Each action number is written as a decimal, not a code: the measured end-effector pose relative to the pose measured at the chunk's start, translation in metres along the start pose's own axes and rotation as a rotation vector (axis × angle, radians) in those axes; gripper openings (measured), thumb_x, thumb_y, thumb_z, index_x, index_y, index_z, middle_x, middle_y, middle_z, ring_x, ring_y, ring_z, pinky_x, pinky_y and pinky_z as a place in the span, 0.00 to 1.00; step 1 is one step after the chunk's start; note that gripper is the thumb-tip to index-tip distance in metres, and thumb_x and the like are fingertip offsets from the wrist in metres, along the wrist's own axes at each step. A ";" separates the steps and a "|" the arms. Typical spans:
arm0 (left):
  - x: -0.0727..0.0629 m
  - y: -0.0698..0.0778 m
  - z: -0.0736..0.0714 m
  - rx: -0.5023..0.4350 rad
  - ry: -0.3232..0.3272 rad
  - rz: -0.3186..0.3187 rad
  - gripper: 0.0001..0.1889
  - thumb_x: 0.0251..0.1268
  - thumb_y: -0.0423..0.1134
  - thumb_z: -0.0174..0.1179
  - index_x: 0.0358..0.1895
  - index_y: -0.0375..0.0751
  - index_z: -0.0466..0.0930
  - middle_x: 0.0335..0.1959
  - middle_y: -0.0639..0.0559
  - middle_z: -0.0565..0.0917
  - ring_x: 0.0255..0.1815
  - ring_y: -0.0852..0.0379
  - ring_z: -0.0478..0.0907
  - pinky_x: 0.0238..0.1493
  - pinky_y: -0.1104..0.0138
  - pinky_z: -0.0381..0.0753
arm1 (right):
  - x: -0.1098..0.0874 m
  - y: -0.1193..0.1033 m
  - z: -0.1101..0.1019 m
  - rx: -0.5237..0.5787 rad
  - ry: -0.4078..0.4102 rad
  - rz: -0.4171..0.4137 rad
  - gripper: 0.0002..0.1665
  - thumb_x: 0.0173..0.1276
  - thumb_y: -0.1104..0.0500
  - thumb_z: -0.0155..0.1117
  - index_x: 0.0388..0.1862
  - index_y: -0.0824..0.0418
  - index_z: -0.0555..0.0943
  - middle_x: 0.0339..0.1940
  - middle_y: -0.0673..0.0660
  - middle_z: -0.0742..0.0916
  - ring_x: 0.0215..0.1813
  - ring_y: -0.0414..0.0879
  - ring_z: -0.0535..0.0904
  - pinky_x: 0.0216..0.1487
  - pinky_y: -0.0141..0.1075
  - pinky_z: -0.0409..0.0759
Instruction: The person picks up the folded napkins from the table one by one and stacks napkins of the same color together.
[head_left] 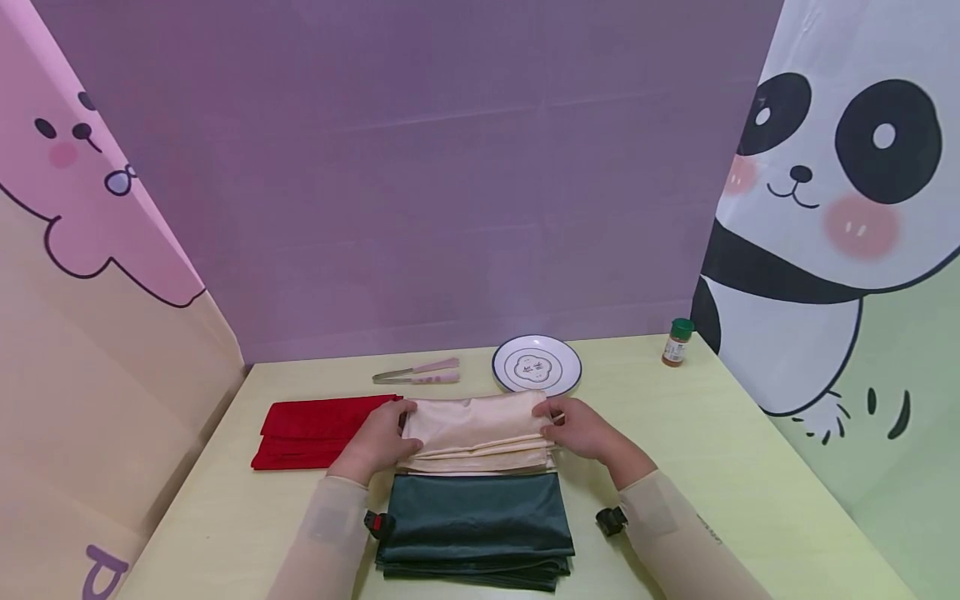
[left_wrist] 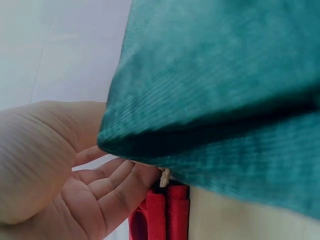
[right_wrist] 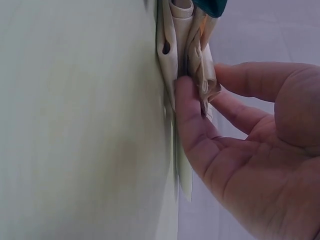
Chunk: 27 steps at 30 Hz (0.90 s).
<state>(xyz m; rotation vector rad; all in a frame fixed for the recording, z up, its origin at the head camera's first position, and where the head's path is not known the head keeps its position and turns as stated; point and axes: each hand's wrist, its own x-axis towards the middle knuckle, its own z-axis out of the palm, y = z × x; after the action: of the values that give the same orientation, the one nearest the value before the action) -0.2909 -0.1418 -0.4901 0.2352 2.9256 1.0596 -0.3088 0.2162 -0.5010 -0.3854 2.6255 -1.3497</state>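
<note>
A folded cream cloth (head_left: 472, 427) with a satin sheen lies in the middle of the table. My left hand (head_left: 382, 437) grips its left end, with the thumb near the lower layers. At the opposite end my right hand (head_left: 585, 427) pinches the layered edge; the right wrist view shows its fingers (right_wrist: 192, 115) tucked between the cream layers. Nearer to me is a folded dark green cloth (head_left: 476, 517), which hides the left fingertips in the left wrist view. Just left of the left hand lies a folded red cloth (head_left: 322, 429).
Behind the cloths are pink-handled tongs (head_left: 420, 372) and a white plate (head_left: 536, 367) with a blue rim, close to the cream cloth's back edge. A small green-capped jar (head_left: 677, 342) stands at the far right corner. Printed walls border the table (head_left: 720, 467).
</note>
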 end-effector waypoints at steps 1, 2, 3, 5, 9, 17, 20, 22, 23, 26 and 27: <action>0.000 0.000 0.000 0.004 0.002 0.002 0.42 0.51 0.35 0.82 0.72 0.36 0.74 0.66 0.39 0.79 0.60 0.41 0.81 0.58 0.52 0.84 | 0.000 0.000 0.000 -0.002 -0.002 0.002 0.16 0.73 0.68 0.64 0.58 0.67 0.83 0.53 0.63 0.83 0.51 0.55 0.81 0.47 0.43 0.84; 0.001 0.000 0.001 0.011 0.004 0.004 0.42 0.51 0.35 0.82 0.72 0.36 0.74 0.66 0.39 0.79 0.60 0.41 0.81 0.58 0.52 0.84 | 0.000 0.000 0.000 -0.005 -0.005 0.004 0.16 0.73 0.68 0.64 0.58 0.67 0.83 0.53 0.63 0.83 0.51 0.55 0.81 0.47 0.44 0.84; 0.001 0.000 0.001 0.017 0.005 0.006 0.42 0.51 0.34 0.82 0.72 0.36 0.74 0.65 0.39 0.79 0.59 0.41 0.81 0.57 0.52 0.84 | 0.000 0.000 0.000 -0.008 -0.007 0.006 0.16 0.72 0.68 0.65 0.58 0.67 0.83 0.53 0.63 0.83 0.51 0.55 0.81 0.47 0.44 0.84; 0.002 0.001 0.002 0.030 0.010 0.013 0.41 0.50 0.34 0.82 0.71 0.34 0.75 0.64 0.38 0.79 0.59 0.41 0.80 0.57 0.52 0.85 | 0.000 0.000 0.000 -0.012 -0.010 0.012 0.16 0.72 0.67 0.65 0.57 0.66 0.83 0.52 0.62 0.83 0.51 0.55 0.80 0.46 0.43 0.84; 0.003 0.003 0.003 0.067 0.019 0.019 0.41 0.48 0.34 0.83 0.69 0.33 0.76 0.61 0.39 0.79 0.56 0.43 0.79 0.55 0.53 0.86 | 0.001 0.000 0.000 -0.011 -0.018 0.022 0.14 0.73 0.67 0.65 0.56 0.65 0.84 0.52 0.61 0.83 0.50 0.55 0.80 0.44 0.42 0.84; 0.000 0.005 0.002 0.073 0.020 0.013 0.40 0.48 0.35 0.83 0.69 0.33 0.77 0.59 0.39 0.79 0.54 0.44 0.79 0.54 0.53 0.86 | 0.000 0.001 0.000 0.014 -0.025 0.045 0.14 0.73 0.67 0.65 0.56 0.65 0.83 0.52 0.61 0.82 0.48 0.53 0.79 0.41 0.42 0.85; 0.000 0.004 0.002 0.067 0.007 0.004 0.39 0.51 0.35 0.82 0.69 0.33 0.77 0.61 0.38 0.79 0.56 0.43 0.79 0.55 0.52 0.86 | 0.000 0.001 0.000 0.008 -0.031 0.044 0.14 0.73 0.67 0.66 0.56 0.65 0.83 0.54 0.61 0.82 0.49 0.54 0.80 0.42 0.42 0.85; 0.000 0.004 0.002 0.066 -0.001 0.000 0.37 0.53 0.35 0.81 0.69 0.33 0.77 0.62 0.37 0.79 0.57 0.42 0.79 0.56 0.52 0.85 | -0.001 0.001 0.000 0.002 -0.035 0.037 0.14 0.73 0.67 0.66 0.56 0.65 0.84 0.55 0.62 0.82 0.50 0.55 0.80 0.43 0.42 0.85; 0.000 0.004 0.002 0.066 -0.004 -0.001 0.37 0.54 0.35 0.81 0.69 0.33 0.77 0.63 0.37 0.79 0.57 0.42 0.79 0.57 0.52 0.85 | -0.001 0.001 -0.001 0.002 -0.038 0.034 0.14 0.73 0.67 0.66 0.56 0.65 0.84 0.55 0.62 0.83 0.51 0.55 0.80 0.43 0.42 0.85; 0.001 0.004 0.002 0.070 -0.011 0.003 0.36 0.56 0.35 0.80 0.69 0.33 0.77 0.64 0.36 0.79 0.58 0.41 0.79 0.57 0.51 0.84 | -0.001 0.000 -0.001 -0.002 -0.045 0.030 0.15 0.73 0.66 0.66 0.56 0.65 0.84 0.56 0.63 0.83 0.51 0.55 0.81 0.43 0.42 0.85; 0.001 0.004 0.002 0.070 -0.013 -0.001 0.36 0.56 0.35 0.80 0.69 0.33 0.77 0.64 0.36 0.79 0.59 0.41 0.79 0.58 0.51 0.84 | -0.001 0.000 -0.001 0.000 -0.047 0.031 0.15 0.73 0.66 0.66 0.56 0.65 0.83 0.56 0.63 0.83 0.51 0.55 0.81 0.42 0.42 0.85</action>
<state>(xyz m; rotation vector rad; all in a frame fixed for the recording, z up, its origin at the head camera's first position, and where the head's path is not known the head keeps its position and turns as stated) -0.2911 -0.1376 -0.4893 0.2409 2.9538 0.9520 -0.3077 0.2175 -0.5000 -0.3710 2.5822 -1.3154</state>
